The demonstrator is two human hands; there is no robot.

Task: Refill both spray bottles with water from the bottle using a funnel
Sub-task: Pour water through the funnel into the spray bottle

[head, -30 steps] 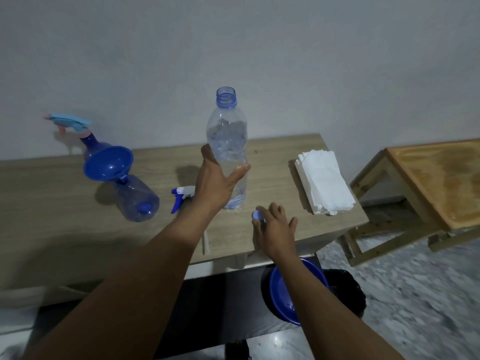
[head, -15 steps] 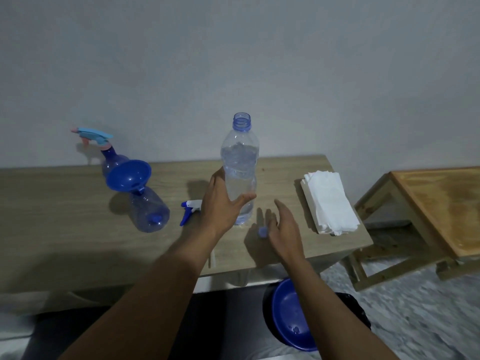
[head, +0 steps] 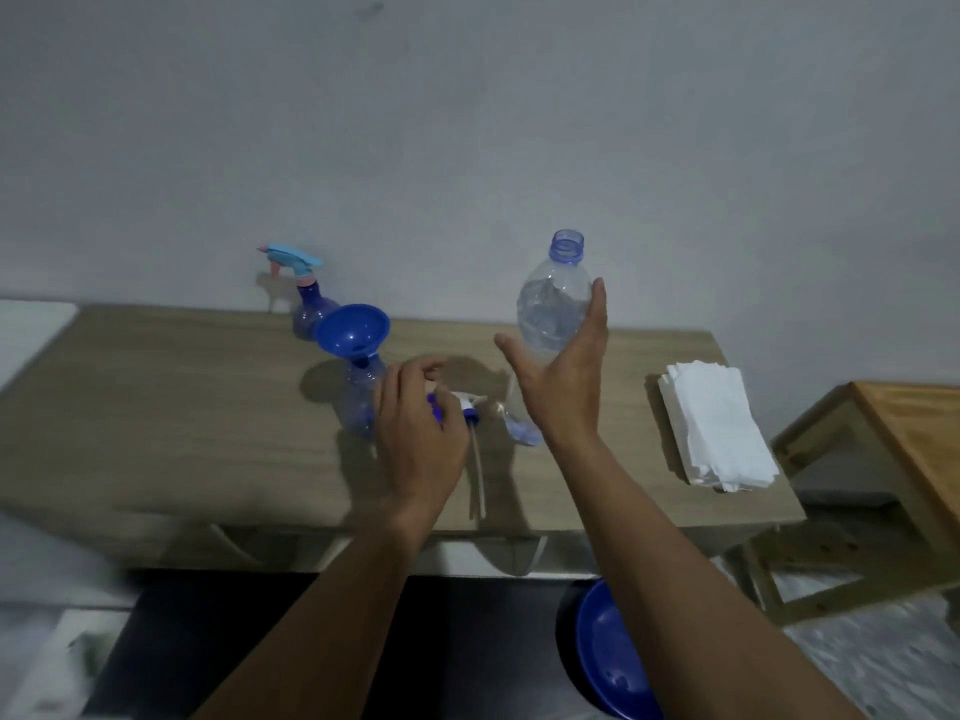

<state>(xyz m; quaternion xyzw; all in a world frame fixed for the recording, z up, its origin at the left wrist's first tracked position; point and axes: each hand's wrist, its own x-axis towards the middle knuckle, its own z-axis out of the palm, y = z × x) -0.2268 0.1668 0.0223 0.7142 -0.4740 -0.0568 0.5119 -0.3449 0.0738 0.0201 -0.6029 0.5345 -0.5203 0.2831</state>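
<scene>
Our right hand (head: pixel 563 387) is spread wide against the uncapped water bottle (head: pixel 551 314), not closed. Our left hand (head: pixel 415 433) curls over the loose sprayer head (head: pixel 465 405); we cannot tell its grip.

**Layout on the table**

The water bottle (head: pixel 549 324) stands upright near the middle of the table (head: pixel 156 407). To its left, a spray bottle (head: pixel 361 402) is placed with the funnel (head: pixel 353 330) seated in its neck. A second spray bottle (head: pixel 309 309) is set behind it, at the back edge. A detached spray head (head: pixel 467 405) lies between the funnelled bottle and the water bottle. A stack of napkins (head: pixel 717 423) is located near the right edge.
</scene>
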